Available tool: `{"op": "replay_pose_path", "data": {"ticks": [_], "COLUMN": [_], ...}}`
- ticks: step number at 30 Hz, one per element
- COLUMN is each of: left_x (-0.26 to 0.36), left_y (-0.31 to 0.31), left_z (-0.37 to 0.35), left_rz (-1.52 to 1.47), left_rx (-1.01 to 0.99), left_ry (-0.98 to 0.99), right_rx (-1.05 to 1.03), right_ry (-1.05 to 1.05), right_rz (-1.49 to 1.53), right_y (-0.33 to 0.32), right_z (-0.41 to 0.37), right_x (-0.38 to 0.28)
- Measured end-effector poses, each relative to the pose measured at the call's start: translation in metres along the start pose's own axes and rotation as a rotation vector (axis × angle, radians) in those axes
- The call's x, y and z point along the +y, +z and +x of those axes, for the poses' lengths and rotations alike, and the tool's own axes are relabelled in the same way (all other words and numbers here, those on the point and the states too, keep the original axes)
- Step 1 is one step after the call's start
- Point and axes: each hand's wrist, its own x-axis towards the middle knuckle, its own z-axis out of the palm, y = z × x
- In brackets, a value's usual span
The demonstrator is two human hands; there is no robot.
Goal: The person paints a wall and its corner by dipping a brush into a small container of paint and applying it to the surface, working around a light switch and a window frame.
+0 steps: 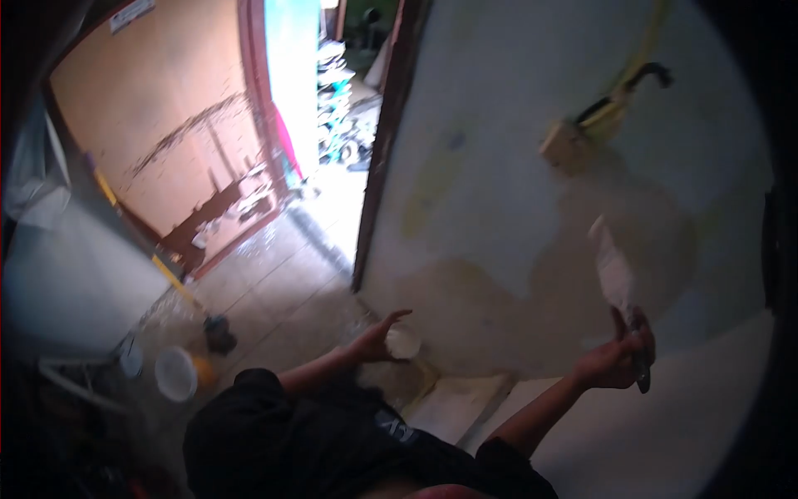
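My left hand (376, 339) is curled around a small round white tub (404, 342), with one finger stretched out past its rim. What the tub contains is too blurred to make out. Raised before the wall, my right hand (613, 362) grips the handle of a putty knife (613, 270). The knife's long pale blade points up and is coated in whitish material. Behind it, the wall (490, 191) bears damp-looking brownish and yellowish patches. A yellowish box (565, 146) with black and yellow cable is fixed higher up.
A worn wooden door (166, 116) stands ajar at the left, beside a bright doorway (337, 208). On the tiled floor (274, 320) are a white bucket (176, 374) and a yellow-handled tool (179, 283) with a dark head. A pale ledge (453, 403) runs below the wall.
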Motion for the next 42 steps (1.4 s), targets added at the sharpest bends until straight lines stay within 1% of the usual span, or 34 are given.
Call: {"op": "replay_pose_path", "data": {"ticks": [1, 3, 4, 5, 6, 7, 8, 9, 10, 12, 14, 16, 17, 18, 19, 21, 23, 25, 27, 28, 30, 31, 33, 35, 36, 37, 40, 41, 42], "left_x": [-0.002, -0.005, -0.007, -0.007, 0.000, 0.004, 0.005, 0.006, 0.007, 0.007, 0.008, 0.005, -0.001, -0.008, -0.014, -0.008, -0.008, -0.022, -0.020, -0.020, -0.025, -0.028, -0.024, -0.023, -0.026, -0.028, -0.023, -0.025, -0.029], "left_y": [-0.010, -0.023, -0.024, -0.029, -0.032, -0.037, -0.043, -0.050, -0.056, -0.072, -0.091, -0.108, -0.119, -0.128, -0.133, -0.152, -0.159, -0.165, -0.174, -0.174, -0.173, -0.175, -0.181, -0.184, -0.184, -0.184, -0.185, -0.185, -0.182], "left_z": [-0.013, -0.043, -0.055, -0.062, -0.058, -0.066, -0.074, -0.077, -0.082, -0.093, -0.102, -0.120, -0.131, -0.141, -0.154, -0.176, -0.204, -0.217, -0.221, -0.226, -0.229, -0.230, -0.231, -0.235, -0.236, -0.237, -0.238, -0.235, -0.235], "left_rz": [0.035, -0.023, -0.075, -0.088, -0.019, 0.048, 0.037, 0.017, -0.002, -0.030, -0.050, -0.014, -0.009, 0.009, 0.019, 0.011, 0.013, -0.006, -0.012, -0.024, 0.000, 0.023, 0.036, 0.043, 0.061, 0.080, 0.020, 0.022, 0.019], "left_rx": [0.025, 0.019, 0.020, 0.006, 0.055, 0.104, 0.093, 0.068, 0.042, 0.025, 0.025, 0.036, 0.072, 0.020, -0.036, -0.005, 0.011, 0.032, 0.056, 0.058, 0.071, 0.067, 0.068, 0.060, 0.076, 0.089, 0.063, 0.044, 0.067], "left_ry": [0.063, -0.037, -0.092, -0.106, -0.067, -0.016, -0.017, -0.059, -0.098, -0.097, -0.110, -0.063, -0.089, -0.044, -0.006, -0.047, -0.067, -0.060, -0.060, -0.053, -0.053, -0.040, -0.071, -0.103, -0.068, -0.032, -0.082, -0.048, -0.034], "right_rx": [0.096, 0.064, 0.013, -0.028, -0.069, -0.104, -0.186, -0.265, -0.286, -0.304, -0.647, -0.711, -0.801, -0.899, -0.947, -0.999, -1.092, -1.149, -1.252, -1.267, -1.309, -1.320, -1.326, -1.321, -1.303, -1.309, -1.332, -1.389, -1.431], "right_ry": [0.185, 0.528, 0.709, 0.883, 1.042, 1.190, 1.241, 1.293, 1.306, 1.316, 1.108, 1.165, 1.145, 1.121, 1.129, 1.200, 1.220, 1.209, 1.123, 1.120, 1.006, 1.001, 1.087, 1.106, 1.127, 1.127, 1.123, 1.082, 1.040], "right_rz": [-0.041, -0.013, 0.065, 0.146, 0.144, 0.141, 0.184, 0.230, 0.233, 0.224, 0.149, 0.179, 0.122, 0.063, 0.084, 0.070, 0.072, 0.082, 0.091, 0.105, 0.170, 0.184, 0.199, 0.182, 0.155, 0.161, 0.153, 0.146, 0.117], "right_y": [0.000, -0.009, -0.011, -0.008, -0.002, 0.006, 0.013, 0.020, 0.031, 0.049, 0.067, 0.089, 0.099, 0.107, 0.115, 0.127, 0.136, 0.150, 0.156, 0.157, 0.159, 0.162, 0.167, 0.171, 0.173, 0.175, 0.178, 0.179, 0.179], "right_z": [-0.028, -0.094, -0.124, -0.153, -0.171, -0.192, -0.212, -0.228, -0.245, -0.272, -0.294, -0.315, -0.325, -0.335, -0.344, -0.358, -0.363, -0.364, -0.361, -0.365, -0.371, -0.372, -0.371, -0.376, -0.378, -0.378, -0.372, -0.369, -0.364], "right_x": [-0.009, -0.013, -0.023, -0.038, -0.044, -0.064, -0.086, -0.103, -0.123, -0.153, -0.174, -0.198, -0.208, -0.218, -0.228, -0.252, -0.275, -0.292, -0.300, -0.302, -0.303, -0.305, -0.308, -0.308, -0.308, -0.308, -0.313, -0.312, -0.309]}}
